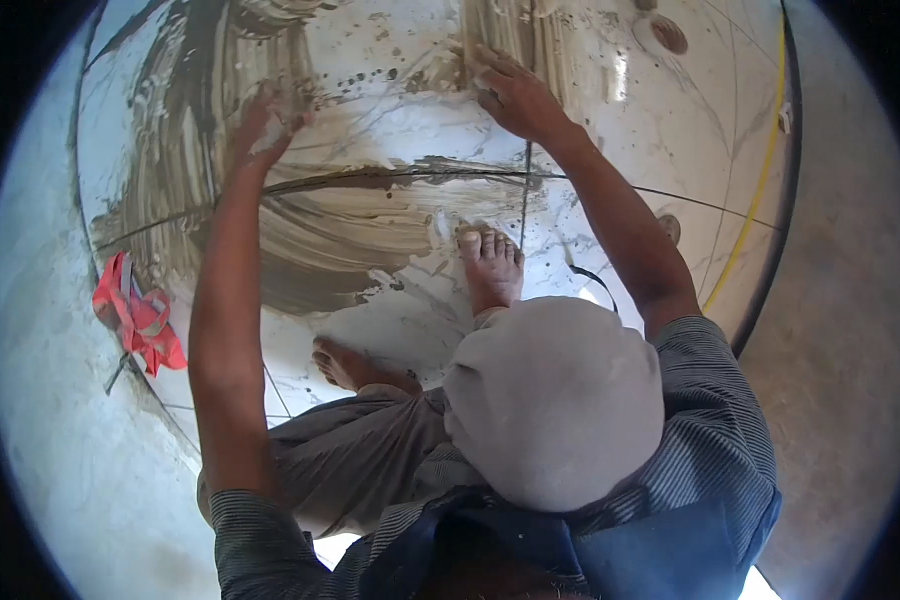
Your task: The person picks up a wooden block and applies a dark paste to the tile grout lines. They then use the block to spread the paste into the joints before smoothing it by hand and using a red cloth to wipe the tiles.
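Observation:
My left hand (268, 125) is over the smeared left part of the tiled floor (390, 130), fingers pointing forward and thumb apart. Pale paste coats it, and its outline is partly blurred. Farther right, my right hand (518, 98) reaches down with fingers spread beside another streaky patch. No tool shows in either hand. Wet grey-brown grout (340, 245) lies in curved streaks across the white, marbled tiles. A dark joint line crosses between my hands and my feet.
My bare feet (492, 262) stand on the tiles near the grout. A crumpled red bag or cloth (138, 315) lies at the left edge. Along the right run a yellow line (760, 190) and a dark edge. A round brownish object (667, 35) is at the upper right.

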Demonstrator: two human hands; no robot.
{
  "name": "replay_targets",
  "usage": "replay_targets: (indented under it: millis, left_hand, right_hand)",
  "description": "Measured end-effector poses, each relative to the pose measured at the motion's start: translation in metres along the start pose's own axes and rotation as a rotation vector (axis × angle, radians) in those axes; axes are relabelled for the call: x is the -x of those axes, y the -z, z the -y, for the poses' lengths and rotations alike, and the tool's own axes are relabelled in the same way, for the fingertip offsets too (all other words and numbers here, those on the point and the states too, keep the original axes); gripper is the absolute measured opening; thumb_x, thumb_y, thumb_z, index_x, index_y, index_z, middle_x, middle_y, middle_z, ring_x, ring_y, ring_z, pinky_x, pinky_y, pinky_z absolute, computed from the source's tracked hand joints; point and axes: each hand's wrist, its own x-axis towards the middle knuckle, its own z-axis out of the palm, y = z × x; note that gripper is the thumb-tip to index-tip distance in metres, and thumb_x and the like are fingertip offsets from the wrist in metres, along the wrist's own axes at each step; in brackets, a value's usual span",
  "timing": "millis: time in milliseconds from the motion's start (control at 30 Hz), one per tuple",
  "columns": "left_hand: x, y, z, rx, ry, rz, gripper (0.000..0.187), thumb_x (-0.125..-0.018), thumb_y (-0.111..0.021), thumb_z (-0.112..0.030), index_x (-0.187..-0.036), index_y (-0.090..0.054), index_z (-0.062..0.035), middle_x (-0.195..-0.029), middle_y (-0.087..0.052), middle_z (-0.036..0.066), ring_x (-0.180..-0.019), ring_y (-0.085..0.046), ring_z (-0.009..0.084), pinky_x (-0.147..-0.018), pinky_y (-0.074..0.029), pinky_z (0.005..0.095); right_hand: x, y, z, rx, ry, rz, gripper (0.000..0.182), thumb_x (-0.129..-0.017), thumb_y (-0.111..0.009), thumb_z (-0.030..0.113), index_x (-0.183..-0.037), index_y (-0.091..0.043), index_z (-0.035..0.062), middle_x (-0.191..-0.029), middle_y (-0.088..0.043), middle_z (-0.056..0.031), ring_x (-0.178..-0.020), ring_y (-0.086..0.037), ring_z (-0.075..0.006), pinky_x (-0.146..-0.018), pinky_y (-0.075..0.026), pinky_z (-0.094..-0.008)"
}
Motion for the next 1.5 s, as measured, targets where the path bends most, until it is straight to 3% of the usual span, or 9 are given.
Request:
replay_targets:
  millis: [400, 567, 933, 1100, 1200, 1267, 1333, 1400, 1500]
  left_hand:
    - [0.057, -0.018, 0.021, -0.126, 0.048, -0.091, 0.058, -0.081, -0.059, -0.047, -0.134, -0.046, -0.0269, -0.15, -0.025, 0.006, -0.132, -0.034, 0.0309, -0.099, -0.034, 0.0581]
    - [0.058, 0.01, 0.008, -0.097, 0.132, -0.039, 0.055, -0.082, -0.06, -0.044, -0.129, -0.051, -0.0172, -0.142, -0.039, 0.013, -0.128, -0.039, 0.033, -0.103, -0.036, 0.0415]
    - [0.134, 0.091, 0.254, 0.073, 0.391, -0.088, 0.032, -0.089, -0.053, -0.027, -0.113, -0.055, -0.0069, -0.095, -0.065, 0.01, -0.088, -0.06, 0.0262, -0.081, -0.049, 0.0338]
    - [0.166, 0.137, 0.273, 1.757, 1.231, -0.739, 0.017, -0.085, -0.06, -0.017, -0.102, -0.058, -0.0126, -0.106, -0.061, 0.001, -0.096, -0.055, 0.0204, -0.087, -0.045, 0.0486]
    - [0.199, 0.091, 0.365, 1.92, 0.743, -0.395, 0.029, -0.083, -0.062, -0.012, -0.111, -0.058, -0.0144, -0.115, -0.059, 0.0, -0.104, -0.052, 0.0183, -0.087, -0.044, 0.0516]
    - [0.213, 0.024, 0.446, 1.481, 0.493, -0.38, 0.046, -0.084, -0.06, -0.02, -0.129, -0.048, -0.0167, -0.133, -0.05, 0.001, -0.117, -0.046, 0.0218, -0.097, -0.037, 0.0528]
    - [0.234, 0.03, 0.4, -0.273, 0.162, -0.3, 0.066, -0.082, -0.059, -0.036, -0.141, -0.034, -0.0171, -0.145, -0.034, 0.007, -0.131, -0.033, 0.0287, -0.108, -0.021, 0.0557]
    - [0.231, 0.028, 0.384, 0.894, 0.257, -0.351, 0.083, -0.077, -0.058, -0.049, -0.145, -0.024, -0.0161, -0.151, -0.017, 0.016, -0.138, -0.022, 0.0335, -0.112, -0.008, 0.0533]
    - [0.233, 0.061, 0.345, -0.176, 0.417, -0.095, 0.087, -0.073, -0.064, -0.05, -0.145, -0.026, -0.0176, -0.149, -0.021, 0.02, -0.136, -0.023, 0.0365, -0.112, -0.016, 0.0467]
  right_hand:
    - [-0.035, -0.031, -0.003, 0.29, 0.086, 0.156, 0.045, -0.087, -0.055, 0.026, -0.127, -0.049, 0.0068, -0.134, -0.046, -0.0171, -0.128, -0.037, -0.0377, -0.107, -0.03, -0.0449]
    - [-0.045, -0.015, 0.003, 0.243, 0.14, 0.227, 0.041, -0.086, -0.055, 0.021, -0.123, -0.054, 0.0035, -0.136, -0.044, -0.0189, -0.126, -0.041, -0.0344, -0.105, -0.034, -0.0392]
    - [-0.059, -0.016, 0.013, 0.215, 0.01, 0.339, 0.045, -0.087, -0.053, 0.027, -0.127, -0.05, 0.0068, -0.137, -0.041, -0.0223, -0.123, -0.042, -0.0405, -0.102, -0.036, -0.0441]
    - [-0.066, -0.024, 0.023, 0.349, -0.002, 0.431, 0.053, -0.087, -0.054, 0.026, -0.135, -0.042, 0.0087, -0.134, -0.038, -0.0327, -0.121, -0.041, -0.0455, -0.1, -0.037, -0.0469]
    - [-0.075, -0.023, 0.031, 0.333, -0.101, 0.529, 0.055, -0.086, -0.055, 0.025, -0.137, -0.04, 0.0091, -0.135, -0.035, -0.0336, -0.122, -0.039, -0.0465, -0.101, -0.036, -0.0467]
    - [-0.077, -0.023, 0.027, 0.323, -0.114, 0.547, 0.056, -0.086, -0.056, 0.023, -0.137, -0.04, 0.0084, -0.135, -0.035, -0.0337, -0.123, -0.039, -0.0471, -0.102, -0.035, -0.0458]
    - [-0.079, -0.021, 0.019, 0.31, -0.076, 0.594, 0.057, -0.085, -0.056, 0.023, -0.137, -0.039, 0.0075, -0.135, -0.035, -0.034, -0.124, -0.038, -0.0462, -0.103, -0.035, -0.0449]
    - [-0.083, -0.01, 0.016, 0.335, -0.075, 0.666, 0.059, -0.085, -0.056, 0.025, -0.138, -0.038, 0.0075, -0.136, -0.034, -0.033, -0.125, -0.038, -0.0446, -0.103, -0.035, -0.0446]
    - [-0.105, -0.021, 0.026, 0.394, -0.085, 0.737, 0.061, -0.086, -0.056, 0.03, -0.139, -0.036, 0.0065, -0.138, -0.033, -0.0307, -0.126, -0.039, -0.0413, -0.104, -0.035, -0.044]
